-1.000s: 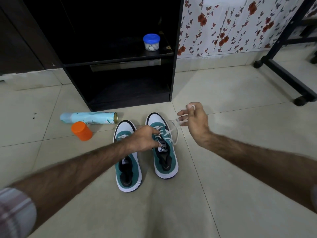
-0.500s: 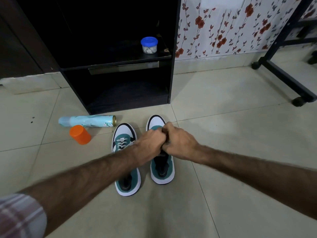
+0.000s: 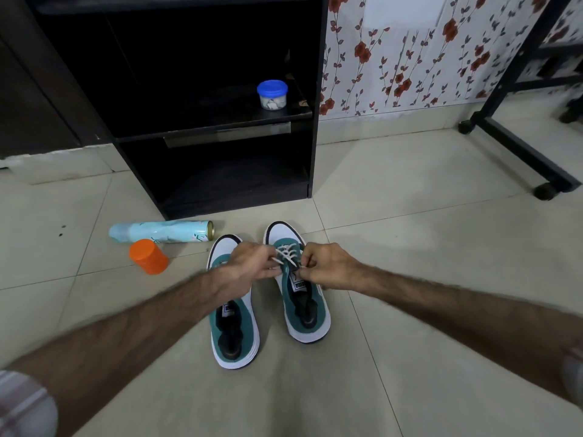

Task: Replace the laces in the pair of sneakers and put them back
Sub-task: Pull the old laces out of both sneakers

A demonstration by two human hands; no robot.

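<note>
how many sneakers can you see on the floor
2. The left sneaker lies on the floor tiles under the left hand. The right sneaker sits beside it, both hands at its white lace. No others visible.

Two bare forearms, hairy from wrist to elbow. Left hand [image 3: 249, 266] and right hand [image 3: 328, 266] ungloved, without rings, watch or bands. Left sleeve [image 3: 25, 402] of plaid cloth, pale grey-white with faint pink and dark stripes, ending above the elbow. Right sleeve [image 3: 572, 373] only a blurred pale sliver opposite the left sleeve, pattern unclear.
</note>
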